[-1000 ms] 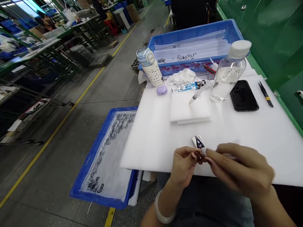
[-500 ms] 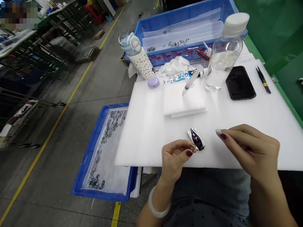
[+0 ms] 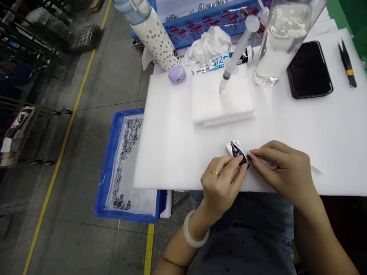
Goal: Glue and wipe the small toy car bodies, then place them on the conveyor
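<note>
My left hand point(image 3: 225, 183) is closed, thumb and fingertips pinched together at the lower end of a small black-and-white packet-like piece point(image 3: 237, 152) lying on the white foam sheet point(image 3: 166, 152). Whatever sits between those fingertips is too small and covered to make out. Just to the right, my right hand point(image 3: 282, 170) pinches a scrap of white tissue point(image 3: 249, 153), its tip poking out close to the left fingertips. Behind the right wrist a thin white strip point(image 3: 318, 169) shows on the foam; whether it belongs to the same scrap I cannot tell.
A syringe point(image 3: 236, 53) stands tilted, tip down, on a foam block point(image 3: 223, 103). Behind are a glue tube point(image 3: 212, 64), crumpled tissue point(image 3: 210, 44), dotted bottle point(image 3: 157, 40), purple case point(image 3: 177, 74), clear bottle point(image 3: 282, 42), phone point(image 3: 310, 70) and tweezers point(image 3: 347, 65). A blue tray point(image 3: 101, 191) sits lower left.
My right hand has moved left, bringing the white scrap up to my left fingertips. My left hand has turned over, its back now showing. The view has shifted closer to the foam sheet.
</note>
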The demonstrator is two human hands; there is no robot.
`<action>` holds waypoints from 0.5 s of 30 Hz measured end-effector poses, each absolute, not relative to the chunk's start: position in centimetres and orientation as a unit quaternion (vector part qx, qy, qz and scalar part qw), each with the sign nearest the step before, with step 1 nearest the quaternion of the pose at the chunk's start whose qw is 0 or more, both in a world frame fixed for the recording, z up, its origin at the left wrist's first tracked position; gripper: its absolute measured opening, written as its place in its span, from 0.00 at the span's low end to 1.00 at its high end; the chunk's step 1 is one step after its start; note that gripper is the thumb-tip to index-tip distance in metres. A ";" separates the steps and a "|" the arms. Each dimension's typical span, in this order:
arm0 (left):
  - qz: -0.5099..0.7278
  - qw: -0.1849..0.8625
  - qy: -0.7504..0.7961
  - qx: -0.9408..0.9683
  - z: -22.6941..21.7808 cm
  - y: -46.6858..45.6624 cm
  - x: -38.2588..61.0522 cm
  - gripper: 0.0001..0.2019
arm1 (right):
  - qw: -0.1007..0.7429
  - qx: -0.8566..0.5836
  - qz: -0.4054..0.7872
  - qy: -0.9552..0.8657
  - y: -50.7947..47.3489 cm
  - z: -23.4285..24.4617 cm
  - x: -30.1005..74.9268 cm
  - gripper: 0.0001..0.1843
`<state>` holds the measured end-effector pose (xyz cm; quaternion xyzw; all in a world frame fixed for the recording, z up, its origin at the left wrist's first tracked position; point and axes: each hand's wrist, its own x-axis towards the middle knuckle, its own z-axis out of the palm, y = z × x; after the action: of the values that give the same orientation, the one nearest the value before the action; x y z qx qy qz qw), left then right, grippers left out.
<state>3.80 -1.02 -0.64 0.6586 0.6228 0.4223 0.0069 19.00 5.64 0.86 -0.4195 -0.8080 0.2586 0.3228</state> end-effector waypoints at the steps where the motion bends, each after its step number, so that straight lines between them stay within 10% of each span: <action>1: 0.425 0.015 0.625 0.654 -0.6 -1.0 3.7 0.07 | 0.318 -0.420 0.257 -0.810 5.6 0.9 19.0 0.04; 15: 0.444 0.186 0.664 0.572 -0.1 -0.9 2.4 0.13 | 0.289 -0.423 0.250 -0.821 5.7 0.8 18.8 0.05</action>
<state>2.45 -0.93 -0.11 0.5720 0.6644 0.4435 0.1862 18.85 5.67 0.76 -0.4233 -0.8213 0.2501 0.2892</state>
